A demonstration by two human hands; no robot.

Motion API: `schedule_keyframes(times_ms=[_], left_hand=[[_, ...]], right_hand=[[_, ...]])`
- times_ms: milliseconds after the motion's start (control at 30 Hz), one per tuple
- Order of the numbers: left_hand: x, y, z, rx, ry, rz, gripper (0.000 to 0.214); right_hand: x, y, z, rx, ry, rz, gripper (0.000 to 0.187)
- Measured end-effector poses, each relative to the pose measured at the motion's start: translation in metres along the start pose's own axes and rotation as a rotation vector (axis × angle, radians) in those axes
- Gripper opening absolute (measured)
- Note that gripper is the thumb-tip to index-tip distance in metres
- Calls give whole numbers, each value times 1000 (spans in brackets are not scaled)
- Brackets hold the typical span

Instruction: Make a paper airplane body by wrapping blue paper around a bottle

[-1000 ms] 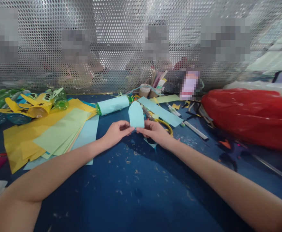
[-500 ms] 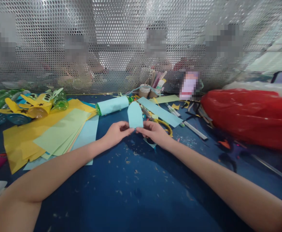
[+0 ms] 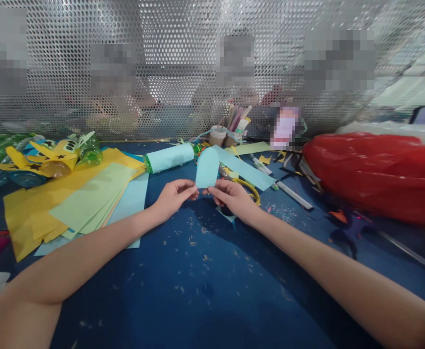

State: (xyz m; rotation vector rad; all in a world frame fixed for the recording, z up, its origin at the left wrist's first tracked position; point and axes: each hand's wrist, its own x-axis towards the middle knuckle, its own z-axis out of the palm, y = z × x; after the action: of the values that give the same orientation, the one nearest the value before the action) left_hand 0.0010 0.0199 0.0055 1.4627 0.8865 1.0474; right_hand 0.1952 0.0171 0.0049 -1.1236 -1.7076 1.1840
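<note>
A light blue paper piece with a rounded top stands upright between my two hands, above the blue table. My left hand pinches its lower left corner between thumb and fingers. At the lower right corner, my right hand grips the same piece. Behind and left of it lies a green bottle wrapped in light blue paper. Yellow-handled scissors lie just beyond my right hand, partly hidden by it. A long light blue paper strip rests behind the scissors.
Yellow and pale green paper sheets are piled at left, near green bottles and yellow cutouts. Cups of sticks stand at the back before a perforated metal screen. A red plastic bag bulges at right.
The light blue paper piece has shifted slightly right and up and tilted a little. My fingers have moved slightly at its bottom edge.
</note>
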Motion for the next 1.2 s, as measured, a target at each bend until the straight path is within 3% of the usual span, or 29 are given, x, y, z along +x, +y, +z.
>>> schedule_keyframes(times_ms=[400, 633, 833, 1200], left_hand=[[1, -2, 0, -111, 18, -36, 16], [-2, 0, 0, 43, -53, 8, 27], [-1, 0, -2, 225, -41, 37, 19], [-2, 2, -2, 233, -56, 23, 22]], right_hand=[[-1, -3, 0, -18, -3, -2, 28], [1, -2, -1, -64, -9, -4, 27], [0, -7, 2, -63, -23, 18, 30], [0, -4, 2, -52, 4, 18, 37]])
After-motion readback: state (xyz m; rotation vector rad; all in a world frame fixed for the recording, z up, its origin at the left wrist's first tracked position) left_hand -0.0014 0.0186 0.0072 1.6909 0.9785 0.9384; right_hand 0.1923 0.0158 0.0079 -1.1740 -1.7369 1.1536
